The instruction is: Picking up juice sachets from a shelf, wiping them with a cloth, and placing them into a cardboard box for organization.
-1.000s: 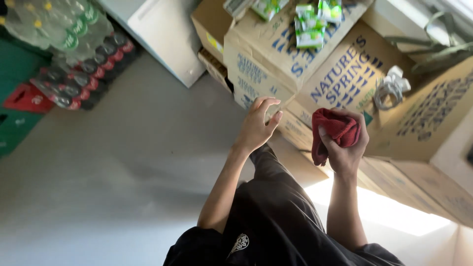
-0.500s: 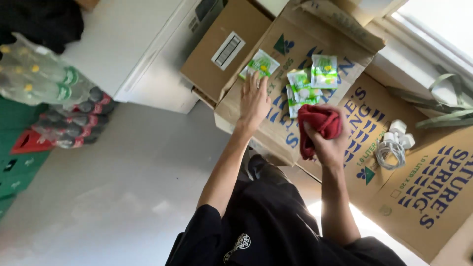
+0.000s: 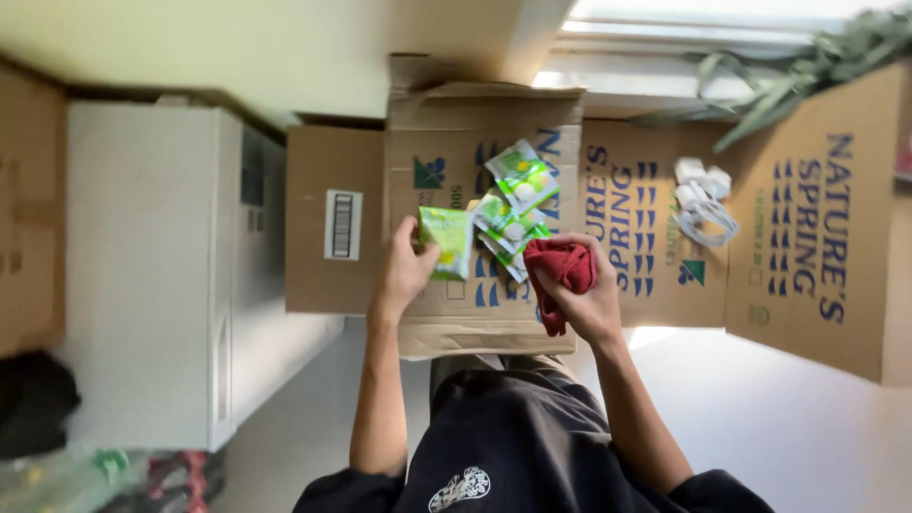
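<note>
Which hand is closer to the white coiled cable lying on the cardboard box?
The right hand, clutching a red cloth, is nearer; the white coiled cable lies up and to its right, untouched. The left hand is farther left, holding a green sachet.

A single camera on the person's head looks steeply down and forward, past the dark clothing at the near edge, onto cardboard boxes (image 3: 484,190) close in front. Both forearms reach up the middle of the frame. A white cabinet (image 3: 152,266) fills the left, a window sill (image 3: 665,66) the far right.
</note>
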